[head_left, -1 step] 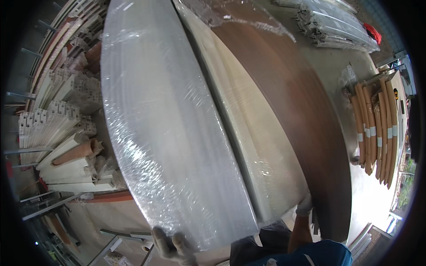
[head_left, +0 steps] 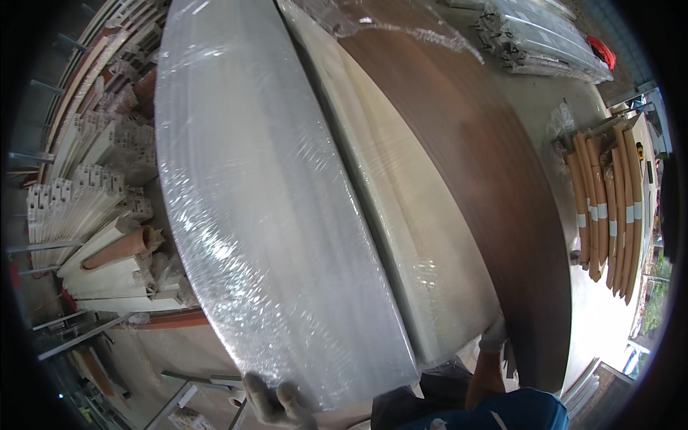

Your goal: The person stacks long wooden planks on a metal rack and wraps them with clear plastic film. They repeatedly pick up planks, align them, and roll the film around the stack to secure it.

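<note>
A long whitish panel (head_left: 279, 215) wrapped in shiny clear film stretches away in front of me. My left hand (head_left: 272, 403), in a pale glove, grips its near left corner, fingers and thumb at the edge. Beside it, past a dark gap, lies a cream panel (head_left: 408, 208), also in film. My right hand (head_left: 492, 337), gloved too, is closed at the near right corner of the cream panel; some of its fingers are hidden. To the right runs a brown wood-look panel (head_left: 494, 179), with loose film over its far part.
Stacked white profiles (head_left: 79, 208) and a brown cardboard tube (head_left: 118, 248) lie at the left. Brown paper-wrapped bundles (head_left: 605, 208) are at the right. Film-wrapped lengths (head_left: 541, 39) lie at the far right. A metal frame (head_left: 186, 401) is on the floor near left.
The whitish panel has shifted slightly to the left, and my left hand has moved a little with it. My right hand stays at about the same spot.
</note>
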The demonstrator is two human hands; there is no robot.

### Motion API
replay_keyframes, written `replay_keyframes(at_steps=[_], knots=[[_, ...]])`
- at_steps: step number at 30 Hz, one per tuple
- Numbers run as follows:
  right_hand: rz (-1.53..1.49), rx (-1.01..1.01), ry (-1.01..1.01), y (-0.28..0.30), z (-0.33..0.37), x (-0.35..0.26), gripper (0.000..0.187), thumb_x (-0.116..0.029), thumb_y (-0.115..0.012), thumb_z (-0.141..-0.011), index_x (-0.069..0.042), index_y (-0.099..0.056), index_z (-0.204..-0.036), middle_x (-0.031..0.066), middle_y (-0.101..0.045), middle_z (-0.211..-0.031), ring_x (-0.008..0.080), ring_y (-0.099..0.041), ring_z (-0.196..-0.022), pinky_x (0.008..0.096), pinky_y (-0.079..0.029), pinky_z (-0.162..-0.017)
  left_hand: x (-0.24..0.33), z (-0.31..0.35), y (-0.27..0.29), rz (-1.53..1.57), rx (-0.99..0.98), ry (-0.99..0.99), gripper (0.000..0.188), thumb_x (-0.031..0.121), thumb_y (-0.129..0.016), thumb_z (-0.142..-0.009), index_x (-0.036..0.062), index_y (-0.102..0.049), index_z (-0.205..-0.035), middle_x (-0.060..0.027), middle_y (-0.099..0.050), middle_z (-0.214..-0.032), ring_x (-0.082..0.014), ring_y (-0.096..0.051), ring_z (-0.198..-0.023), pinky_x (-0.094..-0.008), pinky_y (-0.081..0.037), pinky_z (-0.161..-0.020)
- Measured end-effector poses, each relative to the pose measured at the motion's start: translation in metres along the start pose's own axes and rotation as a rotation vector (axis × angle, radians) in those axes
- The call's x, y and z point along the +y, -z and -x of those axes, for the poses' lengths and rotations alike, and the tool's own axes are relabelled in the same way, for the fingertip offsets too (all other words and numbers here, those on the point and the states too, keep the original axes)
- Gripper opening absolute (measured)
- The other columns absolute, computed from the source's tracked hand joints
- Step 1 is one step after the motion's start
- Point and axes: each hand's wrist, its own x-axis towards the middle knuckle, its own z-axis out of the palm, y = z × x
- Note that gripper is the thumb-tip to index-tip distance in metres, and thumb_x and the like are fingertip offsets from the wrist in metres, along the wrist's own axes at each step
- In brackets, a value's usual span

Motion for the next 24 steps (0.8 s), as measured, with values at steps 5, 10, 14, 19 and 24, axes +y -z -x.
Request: replay_keyframes(at_steps=[5,10,14,19,24], knots=[[-0.253,0.165,-0.086,-0.002,0.000,-0.014,0.036,-0.021,-0.063,-0.098,0.011,-0.069,-0.113,0.0191,-0.072,-0.108,0.0317,-0.068,-0.101,0.0423,-0.049,-0.101,0.005,-0.006,-0.012,-0.081,0.040,-0.231,0.055,0.011,-0.071,-0.097,-0.0100,-0.051,-0.144,-0.0235,-0.052,-0.147,-0.0314,-0.055,-0.125,-0.0407,-0.051,-0.098],[-0.335,0.127,-0.035,-0.013,-0.013,-0.019,0.034,-0.003,-0.058,-0.098,0.014,-0.060,-0.127,0.0268,-0.065,-0.127,0.0358,-0.064,-0.114,0.0451,-0.049,-0.104,0.011,-0.015,-0.023,-0.062,0.035,-0.215,0.055,0.008,-0.071,-0.096,-0.0092,-0.051,-0.144,-0.0227,-0.051,-0.149,-0.0283,-0.056,-0.121,-0.0384,-0.052,-0.094],[-0.471,0.148,-0.139,-0.017,-0.021,-0.011,0.035,-0.011,-0.056,-0.101,0.012,-0.061,-0.127,0.0219,-0.065,-0.127,0.0309,-0.062,-0.115,0.0423,-0.048,-0.104,0.018,-0.022,-0.028,-0.035,0.047,-0.164,0.054,0.006,-0.070,-0.096,-0.0091,-0.052,-0.144,-0.0228,-0.053,-0.147,-0.0264,-0.057,-0.120,-0.0360,-0.053,-0.089],[-0.553,0.139,-0.200,-0.026,-0.045,-0.009,0.036,-0.014,-0.056,-0.103,0.011,-0.061,-0.128,0.0188,-0.063,-0.129,0.0282,-0.060,-0.116,0.0409,-0.048,-0.104,0.026,-0.035,-0.044,-0.038,0.084,-0.223,0.050,0.007,-0.071,-0.095,-0.0110,-0.055,-0.139,-0.0208,-0.061,-0.134,-0.0202,-0.059,-0.095,-0.0327,-0.054,-0.074],[-0.749,0.112,-0.308,-0.036,-0.099,-0.019,0.038,-0.018,-0.055,-0.105,0.010,-0.061,-0.130,0.0158,-0.062,-0.130,0.0255,-0.059,-0.118,0.0396,-0.047,-0.105,0.044,-0.052,-0.059,-0.020,0.073,0.017,0.042,0.014,-0.071,-0.097,-0.0107,-0.060,-0.130,-0.0193,-0.066,-0.114,-0.0206,-0.058,-0.079,-0.0339,-0.052,-0.062]])
